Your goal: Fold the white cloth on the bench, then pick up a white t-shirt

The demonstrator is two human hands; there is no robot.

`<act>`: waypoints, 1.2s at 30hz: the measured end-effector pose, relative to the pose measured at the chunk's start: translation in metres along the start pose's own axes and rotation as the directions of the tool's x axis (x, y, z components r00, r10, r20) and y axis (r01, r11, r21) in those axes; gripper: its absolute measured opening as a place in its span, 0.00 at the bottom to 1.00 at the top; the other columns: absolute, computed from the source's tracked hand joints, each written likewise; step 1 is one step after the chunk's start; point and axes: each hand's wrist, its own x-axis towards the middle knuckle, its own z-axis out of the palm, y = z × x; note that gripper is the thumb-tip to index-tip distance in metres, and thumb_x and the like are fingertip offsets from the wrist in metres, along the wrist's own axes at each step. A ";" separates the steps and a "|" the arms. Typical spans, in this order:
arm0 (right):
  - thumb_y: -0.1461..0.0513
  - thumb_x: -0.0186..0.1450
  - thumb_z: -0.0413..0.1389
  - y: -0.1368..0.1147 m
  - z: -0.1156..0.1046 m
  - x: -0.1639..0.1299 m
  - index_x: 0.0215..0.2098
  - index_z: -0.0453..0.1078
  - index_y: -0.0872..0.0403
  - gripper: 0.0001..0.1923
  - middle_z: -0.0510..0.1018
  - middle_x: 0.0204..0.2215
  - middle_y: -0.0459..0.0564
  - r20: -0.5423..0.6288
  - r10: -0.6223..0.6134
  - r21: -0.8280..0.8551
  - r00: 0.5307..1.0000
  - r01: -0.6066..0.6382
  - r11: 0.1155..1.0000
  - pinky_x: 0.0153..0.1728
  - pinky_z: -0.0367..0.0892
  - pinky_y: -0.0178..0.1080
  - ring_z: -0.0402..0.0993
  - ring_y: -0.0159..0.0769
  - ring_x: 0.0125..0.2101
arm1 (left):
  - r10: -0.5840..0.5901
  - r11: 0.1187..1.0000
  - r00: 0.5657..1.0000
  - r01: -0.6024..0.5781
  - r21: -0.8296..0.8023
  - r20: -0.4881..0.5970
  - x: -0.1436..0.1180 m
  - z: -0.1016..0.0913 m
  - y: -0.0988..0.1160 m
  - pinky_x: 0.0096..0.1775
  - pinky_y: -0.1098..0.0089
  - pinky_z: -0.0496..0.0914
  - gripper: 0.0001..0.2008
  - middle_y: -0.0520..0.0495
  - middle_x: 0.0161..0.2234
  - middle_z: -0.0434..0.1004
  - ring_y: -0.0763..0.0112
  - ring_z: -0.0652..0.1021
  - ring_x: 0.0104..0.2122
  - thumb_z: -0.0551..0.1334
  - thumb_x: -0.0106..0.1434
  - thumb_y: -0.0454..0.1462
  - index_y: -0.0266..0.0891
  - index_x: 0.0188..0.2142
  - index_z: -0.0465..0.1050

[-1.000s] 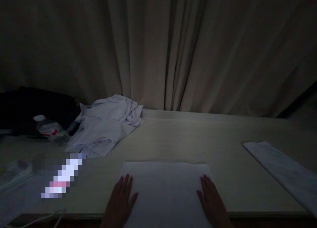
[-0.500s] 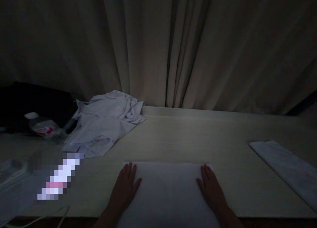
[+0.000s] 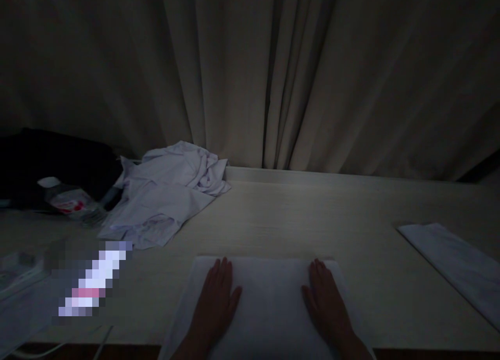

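A white cloth point(image 3: 269, 308) lies flat and smooth at the table's front edge, its far edge straight. My left hand point(image 3: 219, 297) rests palm down on its left part, fingers stretched forward and thumb apart. On the right part my right hand point(image 3: 324, 297) lies flat in the same way, thumb pointing inward. Neither hand grips the cloth. The cloth's near end runs out of the bottom of the view.
A crumpled white cloth point(image 3: 167, 193) lies at the back left, beside a clear plastic bottle point(image 3: 74, 201) and a black bundle point(image 3: 58, 159). A folded white cloth point(image 3: 453, 261) sits on the right of the table point(image 3: 289, 219). Curtains point(image 3: 234, 78) hang behind.
Both hands have slid inward over the cloth, from its side edges toward its middle, and stay flat. The cloth's left and right edges now show outside my hands.
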 end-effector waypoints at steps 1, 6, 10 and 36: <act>0.51 0.66 0.42 -0.013 0.000 0.003 0.64 0.42 0.59 0.33 0.48 0.64 0.57 0.017 -0.049 0.015 0.999 0.048 0.999 0.62 0.49 0.52 0.41 0.46 0.64 | 0.058 0.998 0.998 -0.058 -0.018 -0.004 0.003 0.000 0.013 0.58 0.57 0.58 0.32 0.36 0.62 0.56 0.55 0.55 0.62 0.51 0.63 0.48 0.32 0.61 0.50; 0.49 0.67 0.40 -0.053 0.009 0.019 0.64 0.44 0.60 0.34 0.51 0.63 0.58 0.133 -0.103 0.062 0.986 0.095 0.994 0.61 0.51 0.50 0.44 0.45 0.63 | 0.126 0.992 0.992 -0.126 -0.015 -0.021 0.018 0.012 0.046 0.58 0.55 0.57 0.32 0.39 0.62 0.56 0.55 0.56 0.62 0.50 0.63 0.49 0.37 0.62 0.48; 0.48 0.67 0.38 -0.050 0.017 0.023 0.63 0.45 0.61 0.34 0.49 0.63 0.59 0.181 -0.080 0.049 0.980 0.072 0.996 0.62 0.50 0.50 0.43 0.45 0.63 | 0.123 0.992 0.992 -0.123 -0.002 -0.009 0.021 0.023 0.041 0.58 0.54 0.56 0.32 0.42 0.62 0.56 0.55 0.56 0.62 0.50 0.63 0.50 0.41 0.63 0.46; 0.50 0.67 0.38 -0.062 0.024 0.032 0.64 0.39 0.55 0.31 0.47 0.64 0.54 0.127 -0.215 0.025 0.968 0.213 0.977 0.61 0.50 0.50 0.41 0.44 0.63 | 0.204 0.979 0.974 -0.204 0.006 -0.098 0.031 0.025 0.049 0.57 0.55 0.56 0.32 0.42 0.61 0.58 0.57 0.59 0.61 0.49 0.63 0.51 0.42 0.63 0.45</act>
